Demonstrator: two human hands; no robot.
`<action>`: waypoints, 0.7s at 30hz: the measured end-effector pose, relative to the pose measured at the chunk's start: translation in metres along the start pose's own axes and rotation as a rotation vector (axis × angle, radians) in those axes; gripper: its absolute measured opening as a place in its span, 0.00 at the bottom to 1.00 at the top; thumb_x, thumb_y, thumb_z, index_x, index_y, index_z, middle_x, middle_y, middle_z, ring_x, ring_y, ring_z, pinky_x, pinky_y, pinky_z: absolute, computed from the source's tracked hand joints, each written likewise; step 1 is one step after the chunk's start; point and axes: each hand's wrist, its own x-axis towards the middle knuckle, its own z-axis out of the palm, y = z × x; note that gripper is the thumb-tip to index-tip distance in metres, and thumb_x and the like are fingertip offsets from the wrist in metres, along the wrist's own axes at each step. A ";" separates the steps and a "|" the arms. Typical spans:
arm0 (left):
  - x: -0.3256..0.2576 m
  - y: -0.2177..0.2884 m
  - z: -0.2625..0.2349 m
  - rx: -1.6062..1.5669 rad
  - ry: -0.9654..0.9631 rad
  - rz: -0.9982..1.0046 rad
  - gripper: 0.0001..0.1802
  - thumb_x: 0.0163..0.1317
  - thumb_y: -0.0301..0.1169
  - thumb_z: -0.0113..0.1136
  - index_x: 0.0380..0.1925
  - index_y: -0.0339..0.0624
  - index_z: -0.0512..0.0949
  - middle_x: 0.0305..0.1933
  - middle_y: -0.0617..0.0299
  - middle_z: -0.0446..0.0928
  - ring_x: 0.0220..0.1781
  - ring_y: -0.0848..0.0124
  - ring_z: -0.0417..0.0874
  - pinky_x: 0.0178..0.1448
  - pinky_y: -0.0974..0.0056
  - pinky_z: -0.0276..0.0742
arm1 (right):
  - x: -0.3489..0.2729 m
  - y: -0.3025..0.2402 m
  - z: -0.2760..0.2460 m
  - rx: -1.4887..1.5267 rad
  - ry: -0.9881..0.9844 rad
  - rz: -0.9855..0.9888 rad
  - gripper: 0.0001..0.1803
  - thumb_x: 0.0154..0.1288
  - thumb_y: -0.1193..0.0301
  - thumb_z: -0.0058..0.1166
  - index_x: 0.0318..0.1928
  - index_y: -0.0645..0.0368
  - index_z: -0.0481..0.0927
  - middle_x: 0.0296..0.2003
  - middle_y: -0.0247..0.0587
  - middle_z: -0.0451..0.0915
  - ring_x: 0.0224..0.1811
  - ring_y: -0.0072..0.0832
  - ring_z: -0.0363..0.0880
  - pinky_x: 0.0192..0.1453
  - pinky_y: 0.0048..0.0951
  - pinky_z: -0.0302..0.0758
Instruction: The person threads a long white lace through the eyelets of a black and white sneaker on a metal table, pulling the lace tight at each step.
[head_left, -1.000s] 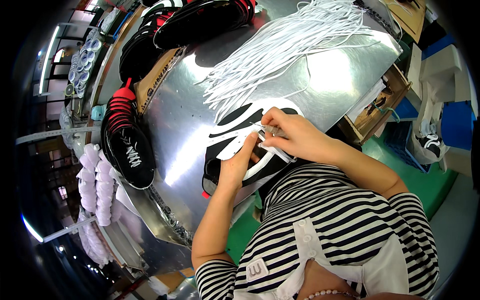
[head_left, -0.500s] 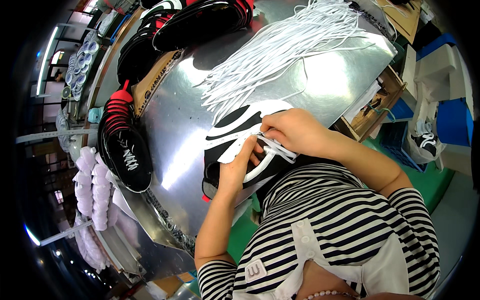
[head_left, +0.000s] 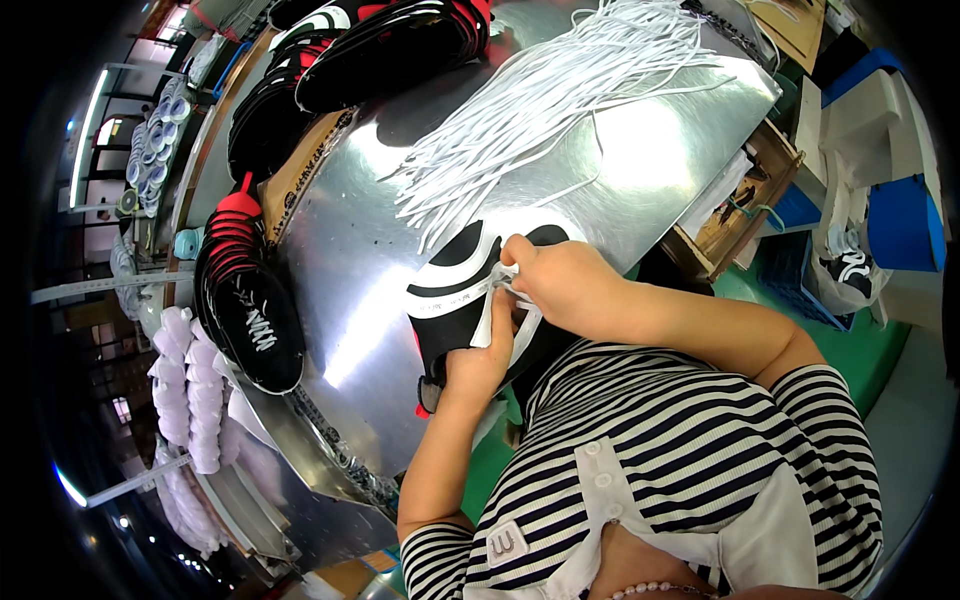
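Note:
A black-and-white shoe upper (head_left: 447, 338) with a red tab at its heel is held just above the metal table near my body. My left hand (head_left: 483, 360) grips it, fingers inside the opening and thumb on the white eyelet edge. My right hand (head_left: 558, 285) is closed in a pinch at the eyelets, fingertips close to the left thumb. A white shoelace (head_left: 503, 279) shows at those fingertips; its exact path through the holes is too small to make out. Beyond the hands lies a big loose pile of white shoelaces (head_left: 560, 110).
Stacked black uppers with red edges (head_left: 250, 310) stand at the table's left, with more stacked uppers (head_left: 400, 60) at the back. The shiny metal table (head_left: 350, 300) ends near an open wooden drawer (head_left: 745, 200) on the right. A blue crate (head_left: 790, 275) sits beyond it.
The right hand has moved slightly left and down along the eyelets. My left hand has shifted a little right, and the shoe upper has turned and tilted between them.

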 end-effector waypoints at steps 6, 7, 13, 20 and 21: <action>0.000 0.018 -0.011 -0.233 -0.134 -0.208 0.17 0.75 0.34 0.46 0.35 0.32 0.80 0.30 0.61 0.80 0.30 0.75 0.78 0.38 0.70 0.72 | 0.007 0.022 -0.008 0.329 -0.028 0.032 0.13 0.64 0.74 0.54 0.46 0.65 0.69 0.27 0.49 0.82 0.30 0.45 0.83 0.33 0.40 0.76; -0.002 0.021 -0.013 -0.257 -0.135 -0.235 0.17 0.74 0.33 0.46 0.34 0.33 0.80 0.30 0.61 0.80 0.31 0.76 0.78 0.38 0.71 0.71 | 0.004 0.016 -0.019 0.377 -0.094 0.058 0.13 0.64 0.74 0.53 0.46 0.66 0.69 0.28 0.48 0.83 0.29 0.45 0.82 0.33 0.39 0.76; -0.004 0.013 -0.003 -0.138 -0.075 -0.088 0.13 0.73 0.28 0.48 0.34 0.33 0.79 0.28 0.63 0.79 0.31 0.75 0.78 0.37 0.68 0.73 | 0.004 -0.006 -0.007 0.129 -0.056 -0.014 0.13 0.61 0.75 0.54 0.43 0.67 0.67 0.26 0.51 0.81 0.28 0.48 0.82 0.31 0.41 0.77; 0.003 0.003 -0.023 -0.407 -0.170 -0.346 0.23 0.73 0.39 0.43 0.36 0.32 0.81 0.31 0.60 0.81 0.34 0.77 0.75 0.42 0.71 0.63 | 0.014 0.018 -0.008 0.348 -0.083 0.089 0.13 0.68 0.70 0.51 0.48 0.64 0.71 0.26 0.48 0.81 0.31 0.43 0.82 0.38 0.37 0.76; 0.003 0.003 -0.023 -0.447 -0.180 -0.366 0.23 0.73 0.39 0.43 0.36 0.32 0.82 0.32 0.59 0.81 0.34 0.77 0.75 0.42 0.70 0.63 | 0.012 0.019 -0.006 0.363 -0.077 0.071 0.12 0.68 0.70 0.51 0.47 0.64 0.72 0.26 0.47 0.81 0.30 0.42 0.82 0.38 0.37 0.75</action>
